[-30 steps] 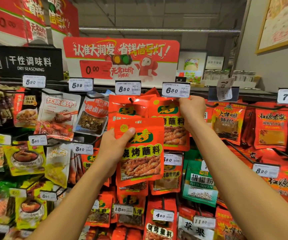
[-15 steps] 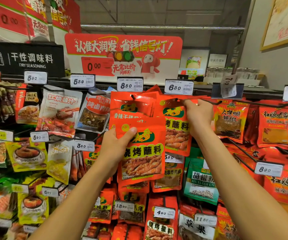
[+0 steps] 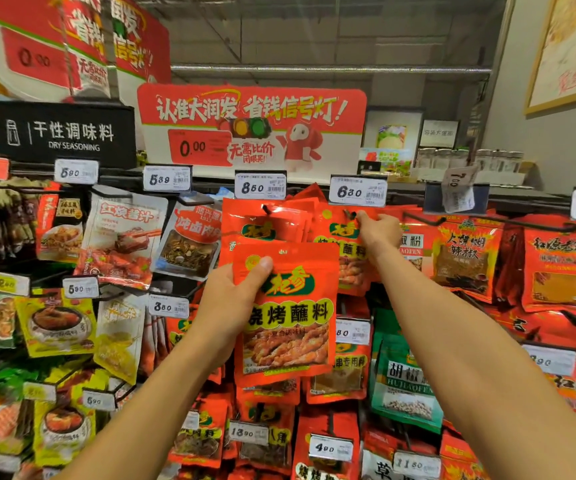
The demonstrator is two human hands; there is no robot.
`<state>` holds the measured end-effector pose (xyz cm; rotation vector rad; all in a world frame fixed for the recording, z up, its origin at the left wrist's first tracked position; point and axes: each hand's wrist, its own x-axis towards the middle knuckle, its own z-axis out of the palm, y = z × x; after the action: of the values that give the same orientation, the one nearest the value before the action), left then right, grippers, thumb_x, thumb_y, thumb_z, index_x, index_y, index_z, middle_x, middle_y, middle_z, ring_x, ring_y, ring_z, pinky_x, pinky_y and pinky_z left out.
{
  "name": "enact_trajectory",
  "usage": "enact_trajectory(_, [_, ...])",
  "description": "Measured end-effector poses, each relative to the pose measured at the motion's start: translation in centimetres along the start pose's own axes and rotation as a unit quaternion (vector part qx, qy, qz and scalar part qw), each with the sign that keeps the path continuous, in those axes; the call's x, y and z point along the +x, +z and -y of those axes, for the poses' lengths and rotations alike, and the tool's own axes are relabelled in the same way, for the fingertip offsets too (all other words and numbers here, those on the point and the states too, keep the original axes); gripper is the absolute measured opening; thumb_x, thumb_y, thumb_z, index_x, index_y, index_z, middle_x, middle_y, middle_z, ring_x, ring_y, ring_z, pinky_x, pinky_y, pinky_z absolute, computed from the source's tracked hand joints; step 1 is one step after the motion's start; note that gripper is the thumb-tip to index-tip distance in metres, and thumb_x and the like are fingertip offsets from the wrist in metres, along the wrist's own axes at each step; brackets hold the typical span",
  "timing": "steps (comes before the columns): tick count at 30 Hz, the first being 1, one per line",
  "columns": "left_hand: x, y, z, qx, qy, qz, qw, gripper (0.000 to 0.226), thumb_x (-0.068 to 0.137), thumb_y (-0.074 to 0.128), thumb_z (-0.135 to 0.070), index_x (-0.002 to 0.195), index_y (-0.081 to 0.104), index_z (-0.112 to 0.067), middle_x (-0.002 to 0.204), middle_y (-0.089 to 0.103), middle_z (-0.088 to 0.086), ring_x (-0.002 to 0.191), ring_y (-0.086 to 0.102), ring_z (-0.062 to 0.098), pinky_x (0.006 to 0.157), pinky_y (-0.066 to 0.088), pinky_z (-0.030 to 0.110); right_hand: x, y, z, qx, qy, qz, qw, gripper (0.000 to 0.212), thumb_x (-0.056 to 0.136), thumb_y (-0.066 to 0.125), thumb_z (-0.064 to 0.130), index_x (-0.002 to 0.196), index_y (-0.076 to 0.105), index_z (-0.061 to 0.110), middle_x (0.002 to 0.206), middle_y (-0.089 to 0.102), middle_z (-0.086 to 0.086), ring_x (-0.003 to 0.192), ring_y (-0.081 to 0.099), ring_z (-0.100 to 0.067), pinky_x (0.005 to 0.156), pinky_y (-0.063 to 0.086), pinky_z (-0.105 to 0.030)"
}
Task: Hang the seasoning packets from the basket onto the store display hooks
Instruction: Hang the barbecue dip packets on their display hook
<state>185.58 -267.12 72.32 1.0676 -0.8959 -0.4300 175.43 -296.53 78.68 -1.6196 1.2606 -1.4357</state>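
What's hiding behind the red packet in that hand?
Behind the held red packet hang more red packets on hooks, and a price tag peeks out. The rest is covered.

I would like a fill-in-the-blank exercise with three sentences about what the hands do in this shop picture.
1. The left hand holds a red ____ by its upper corner.
2. The right hand reaches up just below the price tag reading ____.
3. The black sign reads "DRY ____".

Missing words: packet; 6.30; SEASONING
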Motion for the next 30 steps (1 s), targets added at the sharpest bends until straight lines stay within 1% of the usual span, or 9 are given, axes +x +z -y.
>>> enact_trajectory(4, [1.1,1.5,0.0,0.003,0.004,0.001,1.0,0.014,0.097,0.065,-0.028,0.093,0.074,-0.018,0.092,0.08,0.002,0.086,0.077,0.02,0.072,0.059,0.031,-3.0,-3.0,-1.2,-0.007,-0.03,-0.012,0.999,0.044,0.096,0.059,0.048,0.129,0.057,0.019,0.126,0.064,-0.008,0.113,0.06,-0.028,0.087,0.042,-0.035])
enact_trajectory(6, [2.3,3.2,0.0,-0.002,-0.005,0.021,1.0,0.011,0.097,0.065,-0.026,0.093,0.072,-0.018,0.091,0.079,0.003,0.084,0.076,0.021,0.075,0.06,0.036,-5.5,-4.9,-2.2,0.097,-0.07,0.043,0.992,0.029,0.095,0.06,0.044,0.113,0.064,0.021,0.106,0.071,-0.004,0.091,0.063,-0.02,0.077,0.045,-0.033])
enact_trajectory(9, [4.4,6.2,0.2,-0.022,-0.036,0.05,0.998,0.012,0.097,0.066,-0.028,0.093,0.072,-0.018,0.09,0.079,0.004,0.083,0.076,0.021,0.074,0.06,0.036,-9.2,-7.3,-1.7,0.318,-0.053,0.213,0.922,0.019,0.089,0.059,0.038,0.083,0.064,0.021,0.067,0.058,0.003,0.06,0.052,-0.014,0.058,0.039,-0.027])
enact_trajectory(13, [7.3,8.8,0.4,-0.011,-0.071,0.049,0.996,0.02,0.093,0.07,-0.038,0.092,0.071,-0.019,0.088,0.079,0.004,0.081,0.077,0.022,0.072,0.061,0.037,-10.2,-9.2,-0.2,0.391,-0.022,0.256,0.884,0.025,0.082,0.061,0.043,0.083,0.062,0.018,0.066,0.044,0.001,0.061,0.045,-0.018,0.062,0.039,-0.031])
enact_trajectory(17, [9.2,10.3,0.4,0.03,-0.081,0.035,0.996,0.018,0.09,0.07,-0.035,0.089,0.071,-0.017,0.084,0.079,0.006,0.08,0.077,0.026,0.079,0.063,0.047,-9.0,-8.8,0.3,0.297,-0.014,0.173,0.939,0.019,0.095,0.065,0.035,0.089,0.072,0.018,0.076,0.076,0.003,0.064,0.071,-0.012,0.05,0.051,-0.023])
enact_trajectory(22, [10.0,11.8,0.0,0.036,-0.083,0.023,0.996,0.014,0.085,0.067,-0.023,0.072,0.069,-0.018,0.065,0.073,0.0,0.061,0.07,0.02,0.062,0.056,0.033,-7.3,-7.6,0.4,0.243,0.025,0.125,0.962,0.04,0.086,0.078,0.034,0.115,0.067,0.007,0.1,0.077,-0.013,0.086,0.076,-0.027,0.08,0.062,-0.047])
enact_trajectory(25, [10.2,11.9,-0.3,0.03,-0.086,-0.006,0.996,0.011,0.083,0.07,-0.026,0.075,0.071,-0.017,0.069,0.075,0.0,0.066,0.073,0.021,0.063,0.057,0.034,-7.2,-7.5,1.2,0.212,0.002,0.113,0.971,0.037,0.08,0.08,0.036,0.095,0.07,0.004,0.088,0.077,-0.017,0.076,0.076,-0.032,0.072,0.063,-0.051])
enact_trajectory(28, [10.4,11.7,-0.3,0.039,-0.088,-0.026,0.995,0.011,0.083,0.071,-0.028,0.077,0.071,-0.019,0.069,0.075,-0.001,0.069,0.074,0.022,0.064,0.059,0.036,-7.3,-7.3,1.8,0.142,-0.026,0.093,0.985,0.048,0.081,0.077,0.038,0.095,0.065,-0.007,0.091,0.074,-0.023,0.086,0.072,-0.043,0.075,0.058,-0.061])
enact_trajectory(30, [10.4,11.8,-0.2,0.052,-0.083,-0.027,0.995,0.013,0.085,0.071,-0.027,0.076,0.071,-0.018,0.067,0.073,-0.003,0.068,0.071,0.02,0.06,0.055,0.031,-7.1,-7.2,1.4,0.137,-0.028,0.096,0.986,0.04,0.083,0.077,0.034,0.092,0.068,-0.004,0.088,0.075,-0.018,0.081,0.075,-0.034,0.068,0.059,-0.055])
